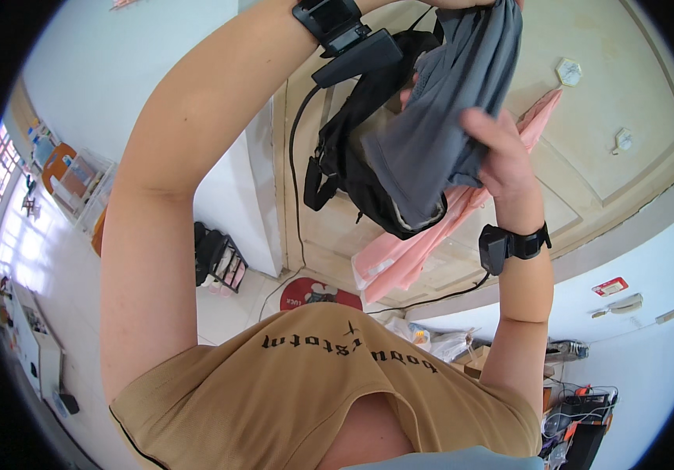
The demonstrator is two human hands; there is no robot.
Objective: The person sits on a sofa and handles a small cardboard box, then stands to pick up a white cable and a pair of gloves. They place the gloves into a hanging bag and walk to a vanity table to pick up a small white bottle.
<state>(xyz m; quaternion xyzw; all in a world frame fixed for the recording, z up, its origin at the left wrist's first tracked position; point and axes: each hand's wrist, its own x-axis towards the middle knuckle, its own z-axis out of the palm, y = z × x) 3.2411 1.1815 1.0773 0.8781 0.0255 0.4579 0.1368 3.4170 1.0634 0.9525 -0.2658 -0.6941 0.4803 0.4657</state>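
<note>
A grey cloth garment (431, 135) hangs in loose folds in front of the door. At the top edge of the view, my left hand (469, 3) is mostly cut off, with the garment's upper end bunched at its fingers. My right hand (507, 150) holds the garment's right side, the blurred thumb in front and the other fingers largely hidden by cloth. Fingertips show at the garment's left edge; which hand they belong to is unclear. Behind the cloth hangs a black bag (337, 141) with a wide strap. Both wrists wear black cabled devices.
A pink cloth (407, 252) hangs from a hexagonal hook (568, 71) on the cream panelled door (601, 147); a second hook (623, 141) sits nearby. Below are a red mat (296, 294) and a shoe rack (228, 264). Thin black cables run past both arms.
</note>
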